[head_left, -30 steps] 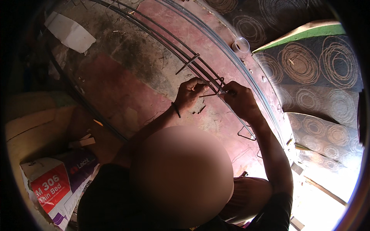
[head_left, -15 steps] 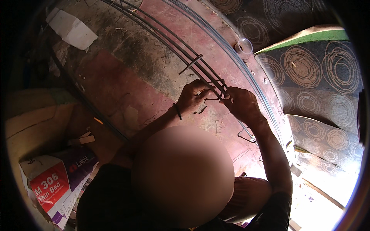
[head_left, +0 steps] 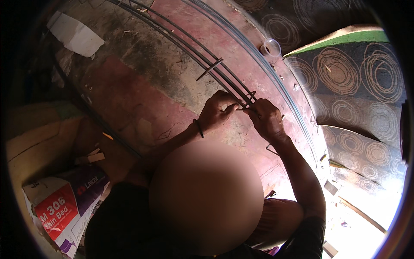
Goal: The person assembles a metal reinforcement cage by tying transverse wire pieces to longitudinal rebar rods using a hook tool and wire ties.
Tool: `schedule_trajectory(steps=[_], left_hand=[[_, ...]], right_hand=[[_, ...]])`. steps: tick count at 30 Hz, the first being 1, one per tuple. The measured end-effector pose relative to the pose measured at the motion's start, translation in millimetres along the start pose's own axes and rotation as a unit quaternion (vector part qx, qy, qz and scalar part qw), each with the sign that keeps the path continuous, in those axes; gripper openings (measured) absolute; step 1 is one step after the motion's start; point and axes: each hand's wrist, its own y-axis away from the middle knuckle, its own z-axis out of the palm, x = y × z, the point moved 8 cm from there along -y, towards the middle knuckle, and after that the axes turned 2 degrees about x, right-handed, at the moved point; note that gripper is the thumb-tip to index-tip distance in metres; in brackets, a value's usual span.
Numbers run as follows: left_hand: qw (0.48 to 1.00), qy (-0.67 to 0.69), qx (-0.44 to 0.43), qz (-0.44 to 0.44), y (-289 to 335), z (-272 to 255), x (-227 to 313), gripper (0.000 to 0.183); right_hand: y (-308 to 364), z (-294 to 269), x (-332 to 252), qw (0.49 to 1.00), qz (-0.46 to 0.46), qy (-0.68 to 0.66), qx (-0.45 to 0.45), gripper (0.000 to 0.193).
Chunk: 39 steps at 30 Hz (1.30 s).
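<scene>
A long bundle of thin dark steel rods (head_left: 185,50) runs from the far left to my hands. A crosswise steel stirrup (head_left: 209,69) spans the rods, and a second stirrup (head_left: 253,94) sits right at my fingers. My left hand (head_left: 216,113), with a dark band on its wrist, is closed at the left side of the rods. Its thumb and fingertips come together there, but what they pinch is too small to tell. My right hand (head_left: 268,118) is closed over the rods from the right, hiding part of them. Past its wrist a bent wire loop (head_left: 271,149) shows.
More long rods (head_left: 254,54) lie along the right of the red floor, near a clear plastic cup (head_left: 271,48). Circle-patterned cushions (head_left: 338,71) stand at right. A white sheet (head_left: 76,34) lies far left; a printed bag (head_left: 64,207) is near left.
My right hand has shifted slightly left and turned, covering more of the rods' near end. My left hand's thumb now reaches toward it. The small dark bits below the hands no longer show.
</scene>
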Motion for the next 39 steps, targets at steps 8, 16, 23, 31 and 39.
schedule_trajectory(steps=[8,16,23,31,39], left_hand=[[1.0,-0.01,0.026,0.015,1.9,4.9,19.1,0.02],[0.992,-0.074,0.033,0.094,5.7,6.0,15.8,0.025],[0.985,-0.121,0.035,0.118,1.1,2.8,25.4,0.027],[0.977,-0.149,0.048,0.147,5.6,3.4,29.7,0.023],[0.957,-0.164,0.085,0.224,1.9,5.1,31.3,0.022]], right_hand=[[-8.3,-6.9,3.4,0.991,0.088,-0.077,-0.069,0.012],[-15.5,-5.1,1.8,0.992,0.036,-0.1,-0.066,0.01],[-13.2,-2.4,5.6,0.999,0.011,-0.029,-0.02,0.01],[-15.6,-2.3,2.1,0.991,0.042,-0.09,-0.086,0.01],[-26.5,-19.2,-18.7,0.995,-0.091,0.042,0.007,0.01]])
